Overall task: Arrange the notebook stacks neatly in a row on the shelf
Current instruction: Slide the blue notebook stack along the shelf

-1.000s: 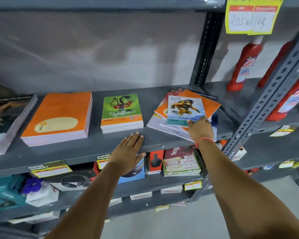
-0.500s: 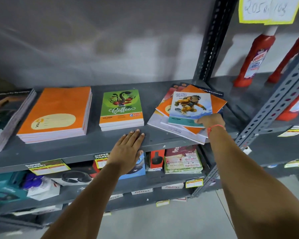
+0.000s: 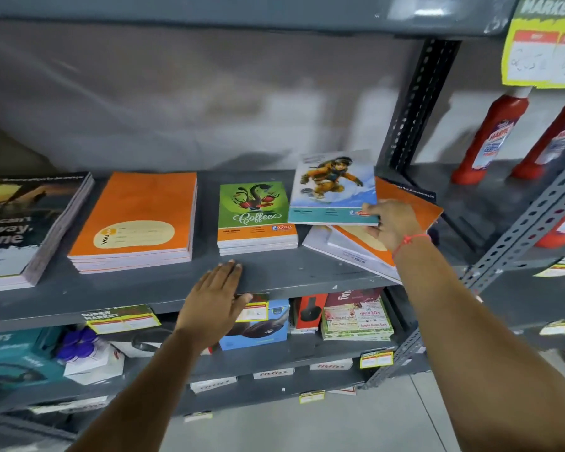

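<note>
On the grey shelf (image 3: 291, 275) lie three tidy notebook stacks: a dark-covered stack (image 3: 23, 226) at the left, an orange stack (image 3: 137, 220), and a green "Coffee" stack (image 3: 255, 216). At the right sits a skewed pile of orange and white notebooks (image 3: 349, 246). My right hand (image 3: 393, 223) grips a small blue notebook with a cartoon figure (image 3: 333, 187) by its lower right corner and holds it lifted above that pile. My left hand (image 3: 216, 301) rests flat on the shelf's front edge, fingers extended, holding nothing.
A perforated upright post (image 3: 418, 106) bounds the shelf on the right. Beyond it stand red bottles (image 3: 493, 138) under a yellow price tag (image 3: 542, 50). The lower shelf holds boxed goods (image 3: 258, 324) and paper packs (image 3: 356, 318).
My right hand has lifted the blue cartoon notebook off the skewed pile and moved it up and left toward the green stack. My left hand stays on the shelf edge.
</note>
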Demonstrator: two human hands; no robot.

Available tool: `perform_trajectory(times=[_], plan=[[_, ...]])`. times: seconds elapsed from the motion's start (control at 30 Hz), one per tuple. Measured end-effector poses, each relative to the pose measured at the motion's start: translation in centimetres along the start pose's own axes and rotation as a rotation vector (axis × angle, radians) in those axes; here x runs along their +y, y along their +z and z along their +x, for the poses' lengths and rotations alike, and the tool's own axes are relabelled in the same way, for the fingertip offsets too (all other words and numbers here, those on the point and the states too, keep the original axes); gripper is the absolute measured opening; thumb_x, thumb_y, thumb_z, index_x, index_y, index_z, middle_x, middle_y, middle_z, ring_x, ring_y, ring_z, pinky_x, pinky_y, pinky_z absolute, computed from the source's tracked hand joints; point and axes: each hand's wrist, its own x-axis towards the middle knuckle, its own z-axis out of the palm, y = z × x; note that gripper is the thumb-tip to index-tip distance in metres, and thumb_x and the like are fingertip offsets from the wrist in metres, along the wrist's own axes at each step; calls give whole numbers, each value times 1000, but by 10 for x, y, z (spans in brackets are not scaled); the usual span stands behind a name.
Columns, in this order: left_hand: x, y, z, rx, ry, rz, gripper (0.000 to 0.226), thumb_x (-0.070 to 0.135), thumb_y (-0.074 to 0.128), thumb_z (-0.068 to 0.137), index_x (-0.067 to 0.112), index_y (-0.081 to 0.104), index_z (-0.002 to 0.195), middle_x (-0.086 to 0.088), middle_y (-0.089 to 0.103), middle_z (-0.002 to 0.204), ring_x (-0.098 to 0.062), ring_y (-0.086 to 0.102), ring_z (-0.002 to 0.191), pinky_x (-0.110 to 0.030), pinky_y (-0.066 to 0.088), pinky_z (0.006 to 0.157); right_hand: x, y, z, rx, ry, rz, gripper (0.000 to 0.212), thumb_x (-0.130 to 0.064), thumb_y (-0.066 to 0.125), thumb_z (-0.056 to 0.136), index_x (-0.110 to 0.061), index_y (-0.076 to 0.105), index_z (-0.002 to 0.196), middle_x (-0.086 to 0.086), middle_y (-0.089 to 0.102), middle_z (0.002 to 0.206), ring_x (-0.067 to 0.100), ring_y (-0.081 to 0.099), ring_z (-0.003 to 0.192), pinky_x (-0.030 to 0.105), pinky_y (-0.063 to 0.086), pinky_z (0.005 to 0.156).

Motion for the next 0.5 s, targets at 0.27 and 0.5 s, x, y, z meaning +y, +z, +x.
perform_trajectory(times=[0.27, 0.5], plan=[[-29, -7, -12, 35, -2, 133, 89, 58, -15, 82, 11, 32, 141, -9, 41, 147, -27, 39, 134, -40, 26, 112, 42, 96, -2, -181, 113, -145, 13, 2, 56, 87, -10, 51, 85, 15, 56, 113, 25, 59, 95, 25, 44, 54], [-37, 6, -9, 38, 6, 125, 64, 49, 25, 93, 13, 17, 145, -6, 27, 154, -23, 25, 141, -36, 15, 117, 64, 109, 16, -6, -155, -546, 12, -12, 68, 79, -4, 60, 78, 24, 65, 114, 35, 62, 101, 41, 53, 86]])
